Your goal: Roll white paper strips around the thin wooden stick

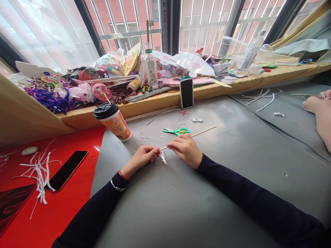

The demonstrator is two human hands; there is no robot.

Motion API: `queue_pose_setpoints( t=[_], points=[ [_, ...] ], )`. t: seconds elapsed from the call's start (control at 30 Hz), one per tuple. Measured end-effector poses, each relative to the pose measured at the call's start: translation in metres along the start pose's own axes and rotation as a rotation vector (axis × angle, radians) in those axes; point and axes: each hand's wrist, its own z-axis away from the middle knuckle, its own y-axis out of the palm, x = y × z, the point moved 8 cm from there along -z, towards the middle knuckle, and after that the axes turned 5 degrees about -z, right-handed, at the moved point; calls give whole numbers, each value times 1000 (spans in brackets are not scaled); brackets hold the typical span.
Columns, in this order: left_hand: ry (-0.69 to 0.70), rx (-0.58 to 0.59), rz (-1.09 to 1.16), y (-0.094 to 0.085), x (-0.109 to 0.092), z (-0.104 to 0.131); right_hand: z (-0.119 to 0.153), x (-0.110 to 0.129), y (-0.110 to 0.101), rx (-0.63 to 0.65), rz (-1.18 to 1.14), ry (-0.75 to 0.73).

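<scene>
My right hand (187, 150) is closed round a thin wooden stick (204, 131), which points up to the right. At the stick's lower left end, my left hand (145, 156) pinches a white strip (163, 157) that hangs down between the hands. Just beyond my right hand, green scissors (176, 131) lie on the grey table cover (181, 206). Small white scraps (145, 138) are scattered past my left hand. Two white fluffy pieces (197, 120) and a red one (183, 113) lie farther back.
A lidded paper cup (113, 122) stands at the left, near a dark phone (67, 170) and white strips (41, 172) on the red surface. Another phone (186, 93) leans against the cluttered sill (207, 90). Another person's hands (319, 106) are at the right edge.
</scene>
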Motion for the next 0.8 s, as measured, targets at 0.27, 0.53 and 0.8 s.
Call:
queue_pose_setpoints(
  t=[0.27, 0.53, 0.8],
  points=[
    [15, 53, -78, 3, -3, 1, 0, 2, 2, 0, 8, -11],
    [19, 71, -80, 4, -4, 1, 0, 2, 1, -4, 16, -16],
    [18, 69, -92, 3, -5, 2, 0, 3, 1, 1, 24, -20]
  ],
)
